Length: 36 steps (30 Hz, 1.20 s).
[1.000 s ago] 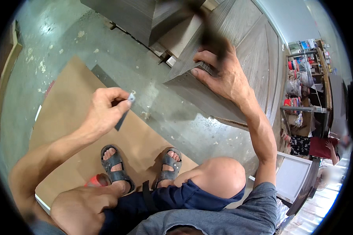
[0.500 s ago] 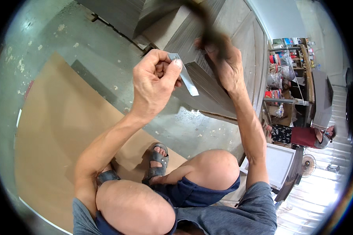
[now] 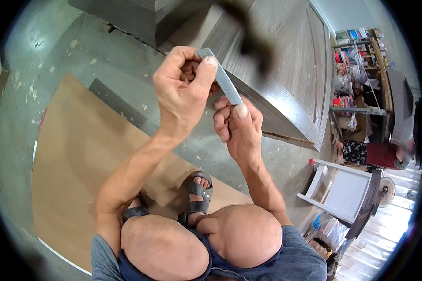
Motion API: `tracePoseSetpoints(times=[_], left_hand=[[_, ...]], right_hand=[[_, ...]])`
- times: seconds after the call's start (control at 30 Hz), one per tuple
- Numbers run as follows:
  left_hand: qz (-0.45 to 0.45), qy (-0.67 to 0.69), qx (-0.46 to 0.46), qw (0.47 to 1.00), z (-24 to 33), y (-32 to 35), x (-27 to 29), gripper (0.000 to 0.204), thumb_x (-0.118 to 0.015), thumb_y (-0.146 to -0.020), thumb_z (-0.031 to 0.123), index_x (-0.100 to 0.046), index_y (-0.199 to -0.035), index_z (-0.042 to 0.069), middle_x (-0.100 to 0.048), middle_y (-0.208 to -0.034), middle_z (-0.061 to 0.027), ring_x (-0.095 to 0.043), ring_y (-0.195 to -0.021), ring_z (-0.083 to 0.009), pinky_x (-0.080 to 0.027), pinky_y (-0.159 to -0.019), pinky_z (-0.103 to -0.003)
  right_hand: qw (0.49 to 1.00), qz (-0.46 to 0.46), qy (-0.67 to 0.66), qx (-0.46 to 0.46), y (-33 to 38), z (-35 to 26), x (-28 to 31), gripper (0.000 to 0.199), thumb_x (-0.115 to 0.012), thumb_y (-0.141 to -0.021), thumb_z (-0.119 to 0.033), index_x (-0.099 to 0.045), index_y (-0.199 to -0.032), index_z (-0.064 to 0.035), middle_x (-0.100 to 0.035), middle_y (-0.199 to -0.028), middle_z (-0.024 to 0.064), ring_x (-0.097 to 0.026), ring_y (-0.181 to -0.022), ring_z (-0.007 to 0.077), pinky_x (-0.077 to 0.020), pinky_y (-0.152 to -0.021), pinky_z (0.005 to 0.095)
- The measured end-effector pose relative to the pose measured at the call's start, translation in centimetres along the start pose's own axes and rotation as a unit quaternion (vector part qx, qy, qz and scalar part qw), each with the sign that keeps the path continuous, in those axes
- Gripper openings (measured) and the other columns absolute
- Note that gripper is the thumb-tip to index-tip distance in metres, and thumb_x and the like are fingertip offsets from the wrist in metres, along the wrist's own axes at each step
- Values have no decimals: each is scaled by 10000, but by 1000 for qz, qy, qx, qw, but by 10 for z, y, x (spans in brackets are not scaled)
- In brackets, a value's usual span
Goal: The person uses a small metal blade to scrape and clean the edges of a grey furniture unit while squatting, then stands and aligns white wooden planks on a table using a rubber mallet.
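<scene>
A thin silvery snap-off knife blade (image 3: 225, 80), with a small hole at its upper end, hangs in the air at a slant before me. My left hand (image 3: 179, 96) pinches the upper end between thumb and bent forefinger. At the lower end, the thumb and fingers of my right hand (image 3: 244, 133) close on the tip. Just beyond the blade is the corner of a grey wood-grain panel piece (image 3: 279, 105). A dark, blurred object (image 3: 258, 49) hangs close to the camera at the top; its kind is unclear.
A large brown sheet (image 3: 79, 178) lies on the worn green floor (image 3: 42, 61) under my sandalled feet. To the right stand a white frame (image 3: 344, 189), a fan (image 3: 386, 191) and shelves (image 3: 361, 111) with tubs and bags. A person (image 3: 380, 154) is at the far right.
My right hand has come down and left from beside the panel piece onto the blade's lower end. My left hand has risen slightly, still holding the blade. The view has shifted.
</scene>
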<state>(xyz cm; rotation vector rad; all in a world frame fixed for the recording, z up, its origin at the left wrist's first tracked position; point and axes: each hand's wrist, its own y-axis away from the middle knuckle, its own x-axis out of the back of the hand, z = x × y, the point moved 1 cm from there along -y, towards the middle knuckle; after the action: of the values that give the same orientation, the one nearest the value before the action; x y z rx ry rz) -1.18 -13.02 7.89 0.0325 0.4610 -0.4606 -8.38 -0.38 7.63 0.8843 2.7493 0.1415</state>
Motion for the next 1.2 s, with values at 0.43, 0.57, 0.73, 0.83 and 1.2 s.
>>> tracePoseSetpoints(times=[0.43,0.57,0.73,0.83,1.2], left_hand=[[9,17,-8,1000,-9,5,-1,75,-640,-894,32,-582,-889,-14,-596,-731,2,-549,-597,-32,-469,-514,-204],[7,13,-17,1000,-5,-4,-2,81,-641,-894,42,-581,-874,-9,-598,-720,0,-549,-590,-31,-479,-512,-210],[-8,-1,28,1000,-20,-1,6,89,-657,-891,65,-604,-893,-8,-598,-705,3,-552,-569,-46,-476,-510,-209],[-14,-3,23,1000,-17,-2,4,86,-664,-889,66,-618,-902,-6,-596,-697,8,-549,-557,-48,-462,-505,-205],[-30,-9,40,999,-26,-2,14,79,-657,-884,70,-624,-876,-1,-606,-665,3,-538,-535,-43,-434,-472,-205]], right_hand=[[992,87,-96,2,-9,5,-14,355,-566,-992,-265,-614,-770,7,-481,-507,20,-370,-417,78,-284,-413,224],[986,95,-135,-16,-13,-6,-23,332,-584,-981,-243,-620,-767,8,-490,-507,24,-365,-406,84,-299,-422,234],[982,120,-147,-24,-10,11,-21,321,-589,-978,-235,-630,-776,12,-497,-509,30,-368,-405,86,-313,-429,236],[983,121,-141,-7,-8,8,-22,324,-586,-980,-240,-633,-781,12,-498,-512,32,-375,-411,87,-317,-429,234],[982,140,-127,-19,-1,17,-31,335,-586,-983,-260,-639,-821,28,-508,-527,37,-401,-426,98,-322,-428,243]])
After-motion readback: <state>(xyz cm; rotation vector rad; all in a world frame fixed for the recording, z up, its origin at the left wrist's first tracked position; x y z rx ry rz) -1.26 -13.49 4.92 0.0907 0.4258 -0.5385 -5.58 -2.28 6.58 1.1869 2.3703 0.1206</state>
